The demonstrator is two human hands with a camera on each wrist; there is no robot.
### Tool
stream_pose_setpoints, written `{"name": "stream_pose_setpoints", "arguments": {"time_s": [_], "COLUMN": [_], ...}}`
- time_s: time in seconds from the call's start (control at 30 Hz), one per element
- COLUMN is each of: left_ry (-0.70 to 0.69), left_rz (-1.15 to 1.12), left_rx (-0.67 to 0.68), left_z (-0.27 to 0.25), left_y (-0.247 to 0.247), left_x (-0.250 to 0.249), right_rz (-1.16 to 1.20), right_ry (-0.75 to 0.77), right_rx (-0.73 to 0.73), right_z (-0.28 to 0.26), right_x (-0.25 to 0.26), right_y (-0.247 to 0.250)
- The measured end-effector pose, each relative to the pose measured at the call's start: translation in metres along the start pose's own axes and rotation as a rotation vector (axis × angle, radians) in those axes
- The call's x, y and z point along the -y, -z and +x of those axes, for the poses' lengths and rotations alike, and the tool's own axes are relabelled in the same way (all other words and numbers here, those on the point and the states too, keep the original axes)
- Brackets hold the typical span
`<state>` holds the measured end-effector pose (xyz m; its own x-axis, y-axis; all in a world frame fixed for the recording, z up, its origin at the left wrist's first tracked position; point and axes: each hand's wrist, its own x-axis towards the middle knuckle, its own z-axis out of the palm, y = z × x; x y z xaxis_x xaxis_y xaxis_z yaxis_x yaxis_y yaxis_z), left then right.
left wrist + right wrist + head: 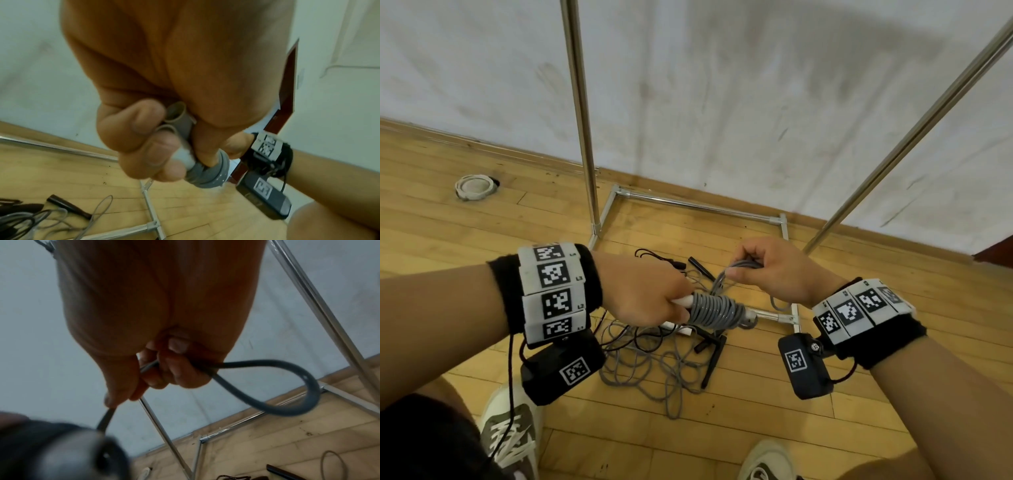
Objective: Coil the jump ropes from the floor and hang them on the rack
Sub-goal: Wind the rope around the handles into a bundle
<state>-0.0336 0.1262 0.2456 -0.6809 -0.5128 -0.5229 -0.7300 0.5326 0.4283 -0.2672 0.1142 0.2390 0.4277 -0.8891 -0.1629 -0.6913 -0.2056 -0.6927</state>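
My left hand point(650, 301) grips the two pale handles point(176, 116) of a grey jump rope, fingers curled round them. Grey cord is wound in a tight coil point(714, 310) round the handles just past my fist. My right hand point(767, 269) pinches the loose end of that grey cord point(304, 389), which bends into a loop beside the fingers. Below the hands, more jump ropes point(650, 363), grey and black with black handles, lie tangled on the wooden floor. The metal rack point(580, 113) stands against the wall behind them.
The rack's base frame point(698, 205) lies on the floor around the rope pile, with a slanting pole point(914, 133) at right. A round floor fitting point(474, 186) sits at far left. My shoes point(512, 431) are near the bottom edge.
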Motion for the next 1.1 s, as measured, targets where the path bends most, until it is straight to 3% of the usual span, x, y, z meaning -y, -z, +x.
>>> {"name": "stream_pose_setpoints", "arguments": {"time_s": [0.17, 0.3, 0.4, 0.63, 0.8, 1.1], "left_ry": [0.112, 0.148, 0.177, 0.109, 0.052, -0.164], "left_rz": [0.005, -0.056, -0.101, -0.353, -0.701, -0.910], "left_rx": [-0.092, -0.233, -0.357, -0.525, -0.523, -0.425], "left_z": [0.009, 0.013, 0.014, 0.013, 0.012, 0.001], "left_y": [0.003, 0.011, 0.018, 0.028, 0.027, 0.028], "left_x": [0.006, 0.010, 0.012, 0.004, -0.001, -0.001], "right_rz": [0.115, 0.206, 0.318, 0.450, 0.453, 0.720], "right_ry": [-0.013, 0.013, 0.019, -0.054, -0.080, -0.009], "right_rx": [-0.048, -0.037, -0.120, -0.206, -0.212, -0.210], "right_z": [-0.002, -0.006, -0.008, -0.006, -0.007, -0.010], "right_x": [0.014, 0.020, 0.021, 0.021, 0.017, 0.017], "right_y": [0.002, 0.002, -0.002, -0.011, -0.009, 0.002]}}
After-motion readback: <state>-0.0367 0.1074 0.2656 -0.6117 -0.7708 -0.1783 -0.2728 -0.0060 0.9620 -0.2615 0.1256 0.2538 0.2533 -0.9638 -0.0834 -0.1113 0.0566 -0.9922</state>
